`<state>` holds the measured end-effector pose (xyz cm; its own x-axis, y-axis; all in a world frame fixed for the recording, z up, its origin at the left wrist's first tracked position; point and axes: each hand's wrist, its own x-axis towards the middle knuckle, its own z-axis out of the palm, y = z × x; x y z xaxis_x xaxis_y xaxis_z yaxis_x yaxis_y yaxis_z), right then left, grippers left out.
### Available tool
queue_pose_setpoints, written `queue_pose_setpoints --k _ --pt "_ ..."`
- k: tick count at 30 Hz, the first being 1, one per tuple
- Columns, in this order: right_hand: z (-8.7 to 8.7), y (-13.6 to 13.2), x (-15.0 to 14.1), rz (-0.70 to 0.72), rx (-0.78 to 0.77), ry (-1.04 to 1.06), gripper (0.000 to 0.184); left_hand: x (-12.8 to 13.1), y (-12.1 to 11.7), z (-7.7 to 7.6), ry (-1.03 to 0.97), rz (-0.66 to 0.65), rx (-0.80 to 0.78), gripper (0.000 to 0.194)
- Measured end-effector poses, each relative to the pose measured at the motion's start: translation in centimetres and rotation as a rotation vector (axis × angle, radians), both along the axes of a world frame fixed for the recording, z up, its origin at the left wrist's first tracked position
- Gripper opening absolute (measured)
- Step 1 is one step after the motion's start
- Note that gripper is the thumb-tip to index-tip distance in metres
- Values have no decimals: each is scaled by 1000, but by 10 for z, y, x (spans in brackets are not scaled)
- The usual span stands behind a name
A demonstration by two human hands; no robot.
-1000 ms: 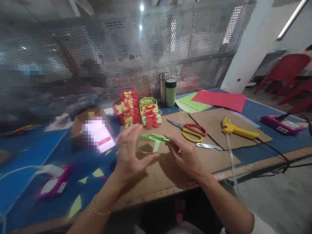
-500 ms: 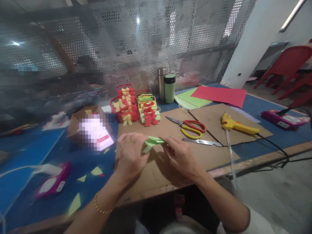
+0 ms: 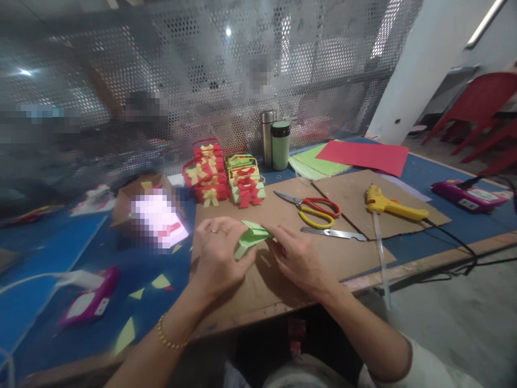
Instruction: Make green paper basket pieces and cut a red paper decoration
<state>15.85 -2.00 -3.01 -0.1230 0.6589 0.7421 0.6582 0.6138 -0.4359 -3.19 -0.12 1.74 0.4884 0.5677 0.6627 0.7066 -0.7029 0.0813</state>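
Note:
Between my two hands is a folded piece of light green paper [image 3: 253, 236], held just above the brown cardboard. My left hand [image 3: 221, 252] grips its left side, thumb below and fingers behind. The fingertips of my right hand [image 3: 298, 257] pinch its right end. Beyond my hands stand small red paper baskets [image 3: 210, 180] with yellow bows, and beside them green and yellow paper baskets [image 3: 245, 183] with red bows. Scissors [image 3: 317, 211] with red and yellow handles lie to the right, near a metal blade [image 3: 333, 234].
A yellow glue gun [image 3: 393, 205] rests on the cardboard [image 3: 351, 199] at right, its cord trailing off the edge. Red paper [image 3: 365, 155], a green tumbler [image 3: 280, 145] and a steel flask [image 3: 267, 137] are at the back. A lit phone [image 3: 161, 218] leans at left near paper scraps [image 3: 125, 335].
The green paper has tilted and spread wider between my hands, showing more of its face. My left thumb has shifted slightly right; both hands keep their hold.

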Motion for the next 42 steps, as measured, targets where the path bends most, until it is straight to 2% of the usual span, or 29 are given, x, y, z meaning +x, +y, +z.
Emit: queue_pose_setpoints --k 5,9,12,15,19,25,30,37,40,42 --pt "-1 -2 -2 48 -23 30 32 -1 3 2 -27 -56 -16 16" --pt "3 -4 1 115 -64 88 31 -3 4 9 -100 -71 -138 9" --pt "11 -6 4 159 -60 135 29 -6 3 16 -247 -82 -284 9" --pt "18 -8 6 215 -37 174 20 -8 -3 21 -380 -139 -471 8" --pt "20 -8 5 286 -52 194 11 -9 -11 24 -534 -189 -729 9" --pt "23 -8 3 275 -79 204 15 -6 -15 24 -744 -180 -1007 16" --pt "24 -10 4 274 -114 198 22 -3 -15 22 -779 -130 -1022 21" --pt "24 -9 0 245 -109 229 23 -6 -10 17 -584 -141 -761 13" --pt "23 -8 -2 229 -92 244 24 -9 -9 19 -522 -143 -768 7" --pt "24 -8 -2 220 -85 258 22 -12 -10 22 -513 -132 -839 12"
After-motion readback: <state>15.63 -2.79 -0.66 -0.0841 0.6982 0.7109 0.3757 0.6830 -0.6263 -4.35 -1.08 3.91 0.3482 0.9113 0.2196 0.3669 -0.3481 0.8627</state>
